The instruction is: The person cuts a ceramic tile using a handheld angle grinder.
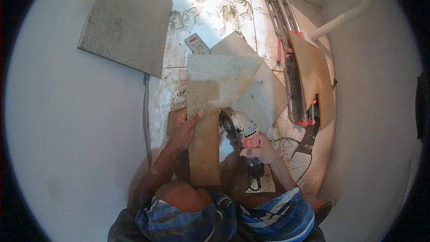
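Observation:
An L-shaped grey-brown tile stands before me, its narrow leg reaching down between my knees. My left hand is closed around the tile's left edge, thumb on its face. In my right hand is an angle grinder, fingers wrapped round its red and black body. The grinder's disc is at the inner edge of the tile's cut-out; whether it touches is hard to tell. Behind the tile, another pale tile piece lies on the floor.
A large tile leans at the upper left wall. At right, a manual tile cutter has a brown tile lying over it. A small grey item with a red label, a corrugated hose and a power cord are nearby.

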The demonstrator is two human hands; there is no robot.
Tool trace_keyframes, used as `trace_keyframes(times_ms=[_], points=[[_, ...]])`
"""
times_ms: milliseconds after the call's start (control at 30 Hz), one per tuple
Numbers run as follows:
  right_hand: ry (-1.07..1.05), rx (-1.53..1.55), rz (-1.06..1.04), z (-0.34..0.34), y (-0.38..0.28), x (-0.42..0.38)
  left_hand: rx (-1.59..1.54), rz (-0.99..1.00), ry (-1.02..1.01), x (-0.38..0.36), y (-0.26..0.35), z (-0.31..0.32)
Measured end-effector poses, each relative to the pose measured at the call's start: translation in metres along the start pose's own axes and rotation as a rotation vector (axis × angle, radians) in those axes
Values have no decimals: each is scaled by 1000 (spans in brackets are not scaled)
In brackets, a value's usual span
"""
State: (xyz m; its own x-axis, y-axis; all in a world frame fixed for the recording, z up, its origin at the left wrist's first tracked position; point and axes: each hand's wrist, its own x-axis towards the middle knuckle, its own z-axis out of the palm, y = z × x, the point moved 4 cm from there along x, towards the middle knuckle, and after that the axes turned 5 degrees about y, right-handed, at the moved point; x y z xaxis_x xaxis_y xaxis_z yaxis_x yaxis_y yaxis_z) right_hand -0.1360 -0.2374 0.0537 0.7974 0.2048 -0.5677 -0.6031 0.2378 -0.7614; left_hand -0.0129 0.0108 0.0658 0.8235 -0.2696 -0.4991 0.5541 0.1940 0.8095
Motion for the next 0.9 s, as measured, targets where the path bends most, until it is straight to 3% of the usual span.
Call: trace_keyframes(times_ms=[633,767,900], points=[[46,-143,5,-5,10,-3,-21,5,-16,-2,5,6],[54,-37,-3,2,1,-6,-57,2,9,-3,2,7],[60,-171,23,-7,10,-6,-77,12,-15,1,-5,4]])
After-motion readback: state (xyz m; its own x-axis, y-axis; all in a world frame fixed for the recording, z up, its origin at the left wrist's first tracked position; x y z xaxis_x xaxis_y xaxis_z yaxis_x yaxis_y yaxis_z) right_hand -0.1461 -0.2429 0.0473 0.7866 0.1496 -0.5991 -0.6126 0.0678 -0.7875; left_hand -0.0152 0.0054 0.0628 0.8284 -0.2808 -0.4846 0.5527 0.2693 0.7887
